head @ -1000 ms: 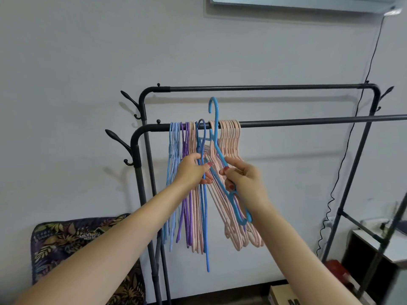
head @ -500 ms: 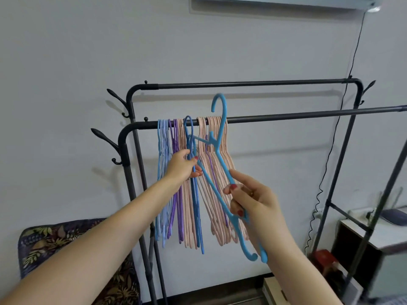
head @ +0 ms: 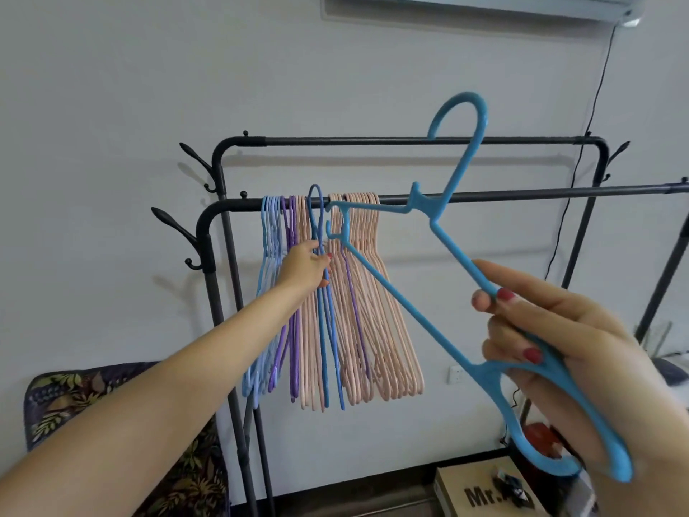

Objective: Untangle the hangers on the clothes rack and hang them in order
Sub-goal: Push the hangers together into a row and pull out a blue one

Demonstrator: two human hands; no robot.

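A black double-rail clothes rack [head: 522, 197] stands against the white wall. On its front rail hang light blue hangers [head: 269, 255], purple hangers [head: 290, 233], a dark blue hanger [head: 323, 330] and a thick bunch of pink hangers [head: 376, 319]. My left hand [head: 306, 268] grips the dark blue hanger just below its hook. My right hand [head: 559, 352] holds a bright blue hanger [head: 440, 210] free of the rail, close to the camera, its hook pointing up in front of the back rail.
A floral cushion [head: 112, 416] leans low at the left. A cardboard box [head: 481, 490] sits on the floor at the lower right, beside a red object [head: 538, 434]. A black cable [head: 581, 151] runs down the wall at the right. Coat hooks [head: 175, 227] stick out from the rack's left posts.
My right hand has pulled the bright blue hanger away from the bunch, toward me and to the right. My left hand stays on the dark blue hanger.
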